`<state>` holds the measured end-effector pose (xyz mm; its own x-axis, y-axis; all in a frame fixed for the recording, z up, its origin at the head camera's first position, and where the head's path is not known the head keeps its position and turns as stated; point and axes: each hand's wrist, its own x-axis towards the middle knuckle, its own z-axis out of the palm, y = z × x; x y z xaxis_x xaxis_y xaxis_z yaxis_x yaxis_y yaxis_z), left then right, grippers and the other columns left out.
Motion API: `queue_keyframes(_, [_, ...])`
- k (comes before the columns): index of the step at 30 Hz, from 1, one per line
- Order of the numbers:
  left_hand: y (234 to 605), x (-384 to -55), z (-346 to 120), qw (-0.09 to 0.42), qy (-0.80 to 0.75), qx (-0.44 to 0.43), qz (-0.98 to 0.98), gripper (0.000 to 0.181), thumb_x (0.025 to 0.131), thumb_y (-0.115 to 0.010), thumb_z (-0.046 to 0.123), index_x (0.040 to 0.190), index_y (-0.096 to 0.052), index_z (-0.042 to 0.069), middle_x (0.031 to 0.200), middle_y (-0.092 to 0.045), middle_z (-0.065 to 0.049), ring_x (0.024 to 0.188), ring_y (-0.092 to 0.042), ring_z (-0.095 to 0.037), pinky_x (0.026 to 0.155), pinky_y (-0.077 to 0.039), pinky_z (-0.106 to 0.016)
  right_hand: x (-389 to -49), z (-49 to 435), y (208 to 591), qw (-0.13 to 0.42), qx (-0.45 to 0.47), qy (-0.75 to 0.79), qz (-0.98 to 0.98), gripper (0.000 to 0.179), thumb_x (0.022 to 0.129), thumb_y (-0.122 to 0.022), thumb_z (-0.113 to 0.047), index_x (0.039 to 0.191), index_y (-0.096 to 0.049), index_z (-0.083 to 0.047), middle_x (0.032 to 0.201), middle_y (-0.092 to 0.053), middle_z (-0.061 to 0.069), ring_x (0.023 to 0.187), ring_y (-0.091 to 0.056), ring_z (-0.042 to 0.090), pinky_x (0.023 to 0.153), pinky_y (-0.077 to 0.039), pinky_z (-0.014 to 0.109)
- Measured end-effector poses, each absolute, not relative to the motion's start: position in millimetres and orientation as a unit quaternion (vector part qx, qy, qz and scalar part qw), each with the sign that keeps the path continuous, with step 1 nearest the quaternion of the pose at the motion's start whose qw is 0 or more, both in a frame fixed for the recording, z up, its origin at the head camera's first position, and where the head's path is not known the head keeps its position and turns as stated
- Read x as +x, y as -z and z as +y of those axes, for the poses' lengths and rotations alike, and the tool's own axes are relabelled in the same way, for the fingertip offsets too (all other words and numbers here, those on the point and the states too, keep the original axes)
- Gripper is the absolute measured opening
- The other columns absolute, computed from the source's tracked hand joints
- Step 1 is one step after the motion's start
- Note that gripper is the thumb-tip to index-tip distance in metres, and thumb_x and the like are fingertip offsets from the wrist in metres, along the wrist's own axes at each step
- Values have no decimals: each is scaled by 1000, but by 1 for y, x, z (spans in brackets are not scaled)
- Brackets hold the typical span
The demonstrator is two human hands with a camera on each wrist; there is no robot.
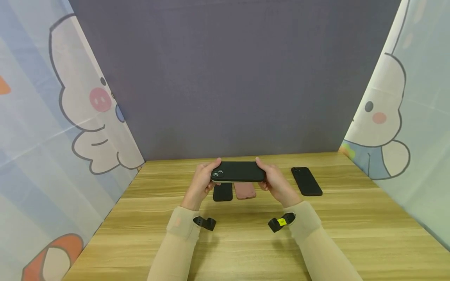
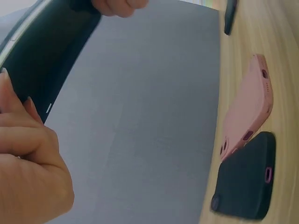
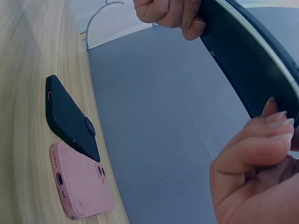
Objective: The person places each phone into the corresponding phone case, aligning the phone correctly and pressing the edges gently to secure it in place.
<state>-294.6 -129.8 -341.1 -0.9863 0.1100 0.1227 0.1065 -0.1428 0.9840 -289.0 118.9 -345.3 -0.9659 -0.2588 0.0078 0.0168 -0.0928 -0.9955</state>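
Raised above the table, a black-cased smartphone (image 1: 240, 171) lies lengthwise between both hands. My left hand (image 1: 201, 180) grips its left end, beside the camera lenses, with the thumb along the top edge. My right hand (image 1: 278, 184) holds the opposite end in the same way. A pale strip runs along one long edge of the phone (image 3: 252, 58) in the right wrist view, next to its dark face. Below it on the table lie a black phone (image 1: 223, 192) and a pink phone (image 1: 245, 190), side by side and partly hidden by the held one in the head view.
Another black phone (image 1: 306, 181) lies apart on the right side of the wooden table (image 1: 242, 249). A dark grey panel (image 1: 232, 78) stands behind the table. Curtains with cartoon animals (image 1: 81, 93) hang at both sides.
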Motion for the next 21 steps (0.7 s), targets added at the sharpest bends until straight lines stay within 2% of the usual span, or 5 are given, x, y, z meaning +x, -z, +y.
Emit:
queue_keyframes(10, [337, -293, -130, -8, -757, 90, 648, 43, 97, -70, 40, 80, -70, 1, 48, -59, -4, 27, -36, -6, 29, -25, -19, -289, 118, 345, 93, -100, 739, 659, 50, 104, -52, -52, 75, -72, -17, 51, -46, -1, 42, -37, 11, 48, -32, 25])
queue_keyframes(15, [337, -295, -132, -8, -765, 88, 638, 44, 99, -68, 41, 83, -70, 1, 47, -59, -4, 27, -36, -5, 29, -24, -19, -288, 118, 345, 115, -109, 736, 658, 50, 103, -54, -53, 74, -71, -17, 53, -45, 0, 42, -36, 11, 48, -31, 26])
queue_keyframes(21, [338, -296, -134, -21, -776, 67, 627, 45, 98, -68, 43, 87, -70, -1, 46, -58, -4, 26, -37, -5, 28, -24, -18, -285, 118, 343, 154, -124, 720, 665, 54, 101, -58, -53, 65, -61, -12, 54, -47, -1, 39, -38, 8, 44, -32, 23])
